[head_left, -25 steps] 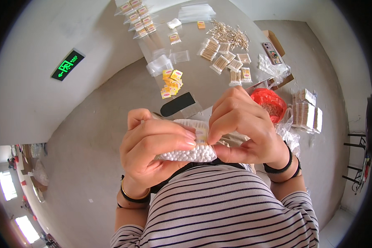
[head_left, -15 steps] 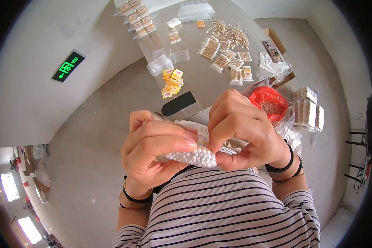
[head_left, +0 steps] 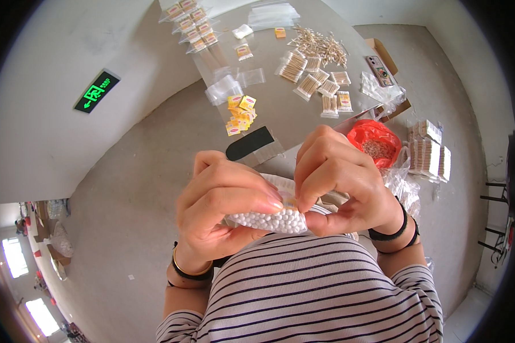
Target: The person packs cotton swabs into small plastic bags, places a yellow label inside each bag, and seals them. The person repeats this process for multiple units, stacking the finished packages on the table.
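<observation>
Close in front of my chest I hold a clear bag of cotton swabs [head_left: 272,222], its rows of white tips facing me. My left hand [head_left: 226,203] is closed round the bag's left side, thumb below and fingers on top. At the right end my right hand [head_left: 343,186] pinches the bag's edge between thumb and fingers. A bit of yellowish card shows through the plastic between my fingertips. The rest of the bag is hidden behind my hands.
On the grey table [head_left: 280,123] lie yellow cards [head_left: 241,116], packed swab bundles [head_left: 309,86], a loose swab pile [head_left: 320,48], clear bags [head_left: 223,90] and a black flat piece [head_left: 250,143]. A phone [head_left: 379,70] rests at the right edge. A red bag [head_left: 374,130] stands beside the table.
Both hands and the swab bag have shifted slightly to the right. My left fingers have slid a little along the bag's top; the grip of both hands stays.
</observation>
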Demonstrator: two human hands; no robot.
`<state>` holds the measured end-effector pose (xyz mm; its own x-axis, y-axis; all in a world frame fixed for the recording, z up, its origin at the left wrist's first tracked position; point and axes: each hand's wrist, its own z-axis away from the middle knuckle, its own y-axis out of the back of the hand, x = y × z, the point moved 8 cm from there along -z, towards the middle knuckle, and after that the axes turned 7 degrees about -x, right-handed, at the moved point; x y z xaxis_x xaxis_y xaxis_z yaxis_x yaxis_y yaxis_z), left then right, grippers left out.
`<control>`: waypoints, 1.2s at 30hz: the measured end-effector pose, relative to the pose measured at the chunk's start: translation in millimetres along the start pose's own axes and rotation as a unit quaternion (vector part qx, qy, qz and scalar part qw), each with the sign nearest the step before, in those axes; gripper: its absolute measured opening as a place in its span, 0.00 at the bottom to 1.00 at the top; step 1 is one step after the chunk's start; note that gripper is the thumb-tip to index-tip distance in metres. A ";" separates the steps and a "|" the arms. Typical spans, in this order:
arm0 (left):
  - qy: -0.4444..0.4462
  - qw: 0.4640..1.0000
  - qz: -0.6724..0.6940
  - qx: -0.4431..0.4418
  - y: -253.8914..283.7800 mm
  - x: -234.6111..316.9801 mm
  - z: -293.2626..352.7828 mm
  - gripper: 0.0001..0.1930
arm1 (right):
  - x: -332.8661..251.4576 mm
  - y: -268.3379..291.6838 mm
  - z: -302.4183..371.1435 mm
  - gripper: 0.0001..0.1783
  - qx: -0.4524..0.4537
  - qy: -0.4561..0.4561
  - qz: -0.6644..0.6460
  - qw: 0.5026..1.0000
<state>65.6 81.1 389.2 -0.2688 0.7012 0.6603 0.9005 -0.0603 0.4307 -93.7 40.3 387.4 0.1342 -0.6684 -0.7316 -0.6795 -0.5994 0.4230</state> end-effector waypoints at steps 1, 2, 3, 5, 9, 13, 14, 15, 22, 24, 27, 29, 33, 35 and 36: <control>0.001 1.000 0.012 0.007 -0.4 -2.0 2.2 0.19 | -0.3 -0.3 -0.9 0.14 0.000 -0.003 -0.012 1.000; 0.002 1.000 0.025 0.014 -0.3 -2.8 3.4 0.20 | -0.4 -0.3 -1.3 0.14 -0.001 -0.003 -0.015 1.000; 0.013 0.999 0.037 0.021 -0.4 -3.9 3.4 0.21 | -0.4 0.2 -1.3 0.14 -0.003 -0.004 -0.019 1.000; 0.032 0.997 0.064 0.034 -0.9 -6.2 4.7 0.22 | -0.4 -0.3 0.0 0.13 -0.002 -0.005 -0.025 1.000; 0.034 0.999 0.020 0.016 0.5 -9.7 3.2 0.20 | 0.3 0.6 0.7 0.12 0.001 -0.003 -0.031 1.000; 0.028 0.999 -0.039 -0.016 -0.7 -9.8 2.1 0.17 | 0.7 2.8 1.4 0.13 0.004 -0.002 -0.039 0.999; 0.031 0.998 -0.044 -0.020 -1.0 -10.1 3.1 0.16 | 0.9 3.3 1.6 0.13 0.006 -0.002 -0.040 0.999; 0.029 0.998 -0.048 -0.017 -0.4 -9.5 3.6 0.15 | 1.2 3.7 1.8 0.13 0.007 -0.003 -0.041 0.999; 0.011 0.998 -0.065 -0.005 1.2 -6.0 3.9 0.13 | 4.8 4.3 6.4 0.15 0.042 -0.015 -0.057 0.997; 0.002 0.997 -0.071 -0.003 0.9 -4.7 3.9 0.13 | 3.1 2.1 4.8 0.16 0.035 -0.009 -0.011 0.999; -0.005 0.997 -0.081 -0.006 -1.8 -1.5 0.7 0.13 | 0.7 -1.9 5.5 0.16 0.038 0.005 0.030 0.999; -0.006 0.996 -0.092 -0.010 -2.9 -0.7 -0.3 0.13 | -1.6 -2.9 5.5 0.15 0.037 0.018 0.042 0.998; 0.001 0.993 -0.113 -0.013 -4.8 -0.4 1.4 0.13 | -4.4 0.2 5.6 0.12 0.044 0.031 0.052 0.997; 0.005 0.993 -0.112 -0.022 -3.9 1.2 0.9 0.12 | -4.1 2.5 7.0 0.11 0.054 0.034 0.055 0.996; 0.000 0.994 -0.110 -0.023 -3.1 1.9 1.2 0.12 | -3.4 3.3 8.1 0.11 0.057 0.037 0.058 0.996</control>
<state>62.7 83.4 388.4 -0.4583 0.7009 0.5466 0.8032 0.0633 0.5923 -102.2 44.2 386.9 0.0996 -0.7630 -0.6387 -0.7710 -0.4649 0.4352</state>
